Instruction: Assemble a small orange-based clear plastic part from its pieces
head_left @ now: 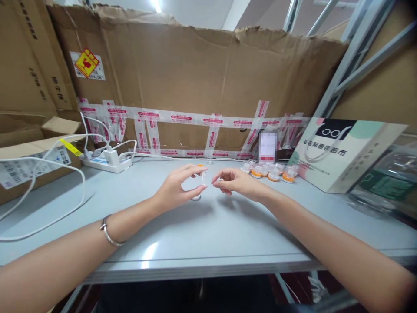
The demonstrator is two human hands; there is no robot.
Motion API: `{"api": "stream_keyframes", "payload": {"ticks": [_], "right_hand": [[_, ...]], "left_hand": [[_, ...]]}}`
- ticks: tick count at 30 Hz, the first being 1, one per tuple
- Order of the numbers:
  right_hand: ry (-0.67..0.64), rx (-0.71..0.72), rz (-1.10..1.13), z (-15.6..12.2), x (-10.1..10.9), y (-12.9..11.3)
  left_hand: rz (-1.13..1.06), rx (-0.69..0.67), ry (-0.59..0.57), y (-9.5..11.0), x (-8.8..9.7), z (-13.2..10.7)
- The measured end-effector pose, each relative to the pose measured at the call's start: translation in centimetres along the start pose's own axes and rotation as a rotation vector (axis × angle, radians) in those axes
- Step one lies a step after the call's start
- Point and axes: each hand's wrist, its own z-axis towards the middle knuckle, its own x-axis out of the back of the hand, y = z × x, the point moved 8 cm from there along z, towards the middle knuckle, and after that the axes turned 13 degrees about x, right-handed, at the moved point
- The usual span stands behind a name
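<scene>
My left hand (179, 188) hovers over the middle of the grey table (202, 234), thumb and fingers pinched round a small clear plastic piece with an orange top (202, 174). My right hand (233, 181) is just to its right, fingers curled and pinched, its fingertips almost touching the piece; what it holds, if anything, I cannot make out. Behind my right hand lies a cluster of several small clear and orange plastic parts (272, 172). A silver bracelet (108, 233) is on my left wrist.
A taped cardboard wall (202, 82) closes the back. A white power strip (106, 163) with plugs and cables lies at the back left, beside a cardboard box (29, 161). A printed paper bag (342, 150) and a clear plastic bag (387, 187) lie at the right.
</scene>
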Motion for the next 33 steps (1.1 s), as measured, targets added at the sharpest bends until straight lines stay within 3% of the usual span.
{"api": "stream_keyframes", "payload": {"ticks": [6, 12, 20, 26, 33], "right_hand": [[0.027, -0.061, 0.241, 1.7, -1.9, -0.2], [-0.03, -0.107, 0.492, 1.2, -2.8, 0.6], [-0.111, -0.032, 0.495, 0.8, -2.7, 0.6], [-0.127, 0.02, 0.422, 0.9, -3.1, 0.5], [-0.114, -0.032, 0.441, 0.8, -3.7, 1.2]], "left_hand": [[-0.002, -0.015, 0.013, 0.1, 0.2, 0.1], [-0.007, -0.021, -0.007, -0.1, 0.0, 0.0], [-0.01, 0.03, -0.087, -1.0, -0.9, -0.2], [0.041, 0.117, -0.082, -1.8, -0.9, -0.2], [0.093, -0.03, -0.143, -0.7, -1.6, -0.4]]}}
